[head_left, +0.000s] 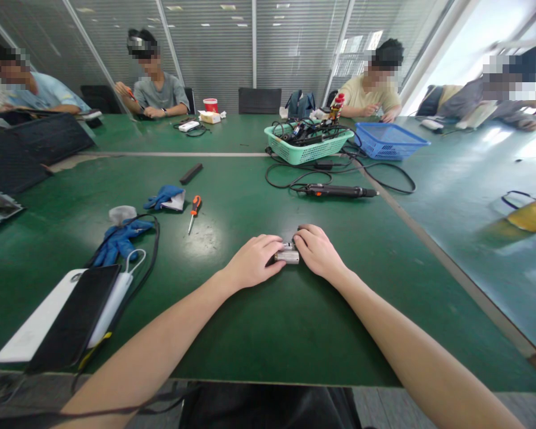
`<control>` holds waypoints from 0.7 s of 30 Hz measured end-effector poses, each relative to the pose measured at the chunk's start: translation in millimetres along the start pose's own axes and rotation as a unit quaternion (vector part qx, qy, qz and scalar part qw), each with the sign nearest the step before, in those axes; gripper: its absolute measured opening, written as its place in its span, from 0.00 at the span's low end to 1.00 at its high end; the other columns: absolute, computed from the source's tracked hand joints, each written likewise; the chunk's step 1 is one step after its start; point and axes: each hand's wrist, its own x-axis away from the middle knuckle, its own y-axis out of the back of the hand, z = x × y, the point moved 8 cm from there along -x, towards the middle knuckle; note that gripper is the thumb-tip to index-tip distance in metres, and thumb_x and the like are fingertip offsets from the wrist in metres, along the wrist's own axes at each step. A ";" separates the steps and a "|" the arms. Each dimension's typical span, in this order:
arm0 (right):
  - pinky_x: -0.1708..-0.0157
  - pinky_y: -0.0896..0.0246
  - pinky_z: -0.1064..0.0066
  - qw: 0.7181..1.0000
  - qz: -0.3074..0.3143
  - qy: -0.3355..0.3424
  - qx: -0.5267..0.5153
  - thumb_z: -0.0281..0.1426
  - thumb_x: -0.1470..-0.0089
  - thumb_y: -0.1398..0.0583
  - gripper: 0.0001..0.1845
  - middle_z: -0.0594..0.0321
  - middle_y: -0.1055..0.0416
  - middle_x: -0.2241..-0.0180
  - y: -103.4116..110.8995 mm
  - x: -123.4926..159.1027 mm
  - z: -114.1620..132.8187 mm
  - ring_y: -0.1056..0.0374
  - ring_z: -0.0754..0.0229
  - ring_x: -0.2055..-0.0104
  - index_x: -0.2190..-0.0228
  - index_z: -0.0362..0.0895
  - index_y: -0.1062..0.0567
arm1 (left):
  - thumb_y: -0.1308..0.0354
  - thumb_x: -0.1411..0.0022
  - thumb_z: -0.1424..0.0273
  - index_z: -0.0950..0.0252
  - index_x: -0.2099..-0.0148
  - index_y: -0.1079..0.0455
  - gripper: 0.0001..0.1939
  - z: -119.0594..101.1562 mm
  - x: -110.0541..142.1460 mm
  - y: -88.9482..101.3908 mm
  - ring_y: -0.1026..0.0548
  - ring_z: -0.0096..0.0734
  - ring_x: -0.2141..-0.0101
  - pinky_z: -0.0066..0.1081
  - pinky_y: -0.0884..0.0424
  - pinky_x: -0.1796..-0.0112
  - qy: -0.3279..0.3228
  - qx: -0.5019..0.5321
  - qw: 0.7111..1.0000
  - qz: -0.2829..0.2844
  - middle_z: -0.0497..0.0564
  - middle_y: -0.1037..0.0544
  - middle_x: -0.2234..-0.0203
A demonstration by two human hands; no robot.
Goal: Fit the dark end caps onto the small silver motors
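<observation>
Silver cylinders between left hand and right hand, any writing unreadable.

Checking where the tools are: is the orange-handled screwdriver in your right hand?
No, the orange-handled screwdriver lies on the green table apart from the right hand, which rests on silver metal cylinders.

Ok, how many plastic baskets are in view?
2: a green plastic basket, far ahead, and a blue plastic basket just to its right.

Blind-covered glass walls stand behind green workbenches.
</observation>
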 end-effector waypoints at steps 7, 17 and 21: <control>0.39 0.41 0.54 1.000 0.002 0.000 0.005 0.37 0.30 0.51 0.19 0.49 0.27 0.48 -2.7 -0.3 -2.7 0.33 0.47 0.43 0.58 0.44 0.21 | 0.43 0.31 0.62 0.62 0.45 0.30 0.16 0.5 -0.3 -0.2 0.28 0.45 0.44 0.46 0.31 0.42 -0.007 0.004 1.000 -0.001 0.57 0.27 0.43; 0.39 0.40 0.51 1.000 -0.014 -0.009 -0.022 0.36 0.32 0.49 0.18 0.49 0.26 0.48 0.8 -0.5 -2.8 0.33 0.46 0.43 0.58 0.44 0.21 | 0.42 0.31 0.62 0.62 0.44 0.30 0.17 1.0 0.0 -0.5 0.28 0.45 0.43 0.46 0.31 0.41 -0.006 0.003 1.000 -0.003 0.57 0.26 0.42; 0.42 0.36 0.54 0.995 -0.055 0.006 -0.077 0.35 0.34 0.46 0.14 0.53 0.24 0.51 15.0 0.7 6.5 0.30 0.49 0.46 0.59 0.46 0.20 | 0.42 0.31 0.62 0.63 0.44 0.31 0.17 -0.3 -0.1 1.0 0.28 0.45 0.44 0.46 0.31 0.42 -0.004 0.002 1.000 -0.005 0.57 0.26 0.43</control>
